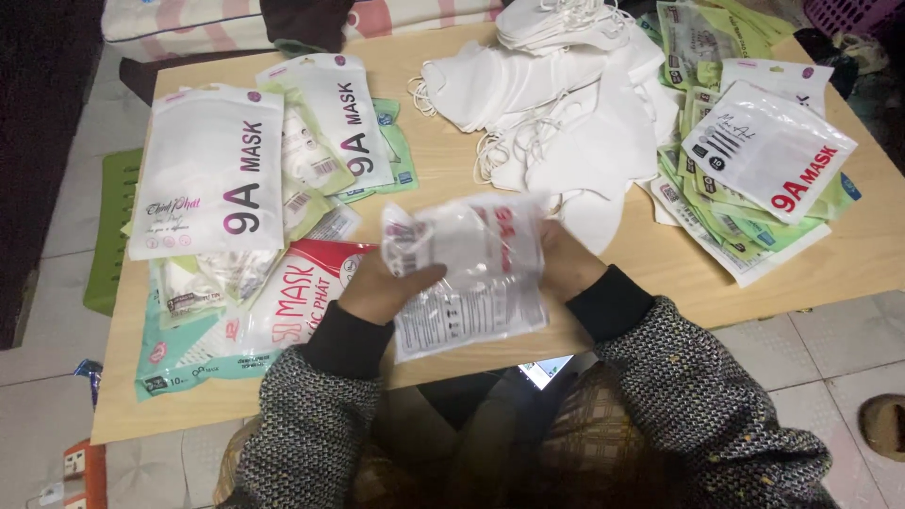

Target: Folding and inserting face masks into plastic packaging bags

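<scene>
Head view, single item in hand: clear plastic mask pouch point(468, 273) with red print, held above the near edge of the wooden table point(443, 179). Left hand point(382, 287) clamps the pouch's left side, thumb on its face; right hand point(566, 259) grips the right side from behind, fingers mostly hidden. Pouch long axis runs roughly up-down in the frame, tilted slightly, with the hanger end pointing away from the person.

Filled pouches point(212, 179) lie stacked at the left, judged finished. Loose white masks point(556, 113) heap at the far centre, and flat empty pouches point(754, 160) lie at the right, so plenty appears left to pack.
</scene>
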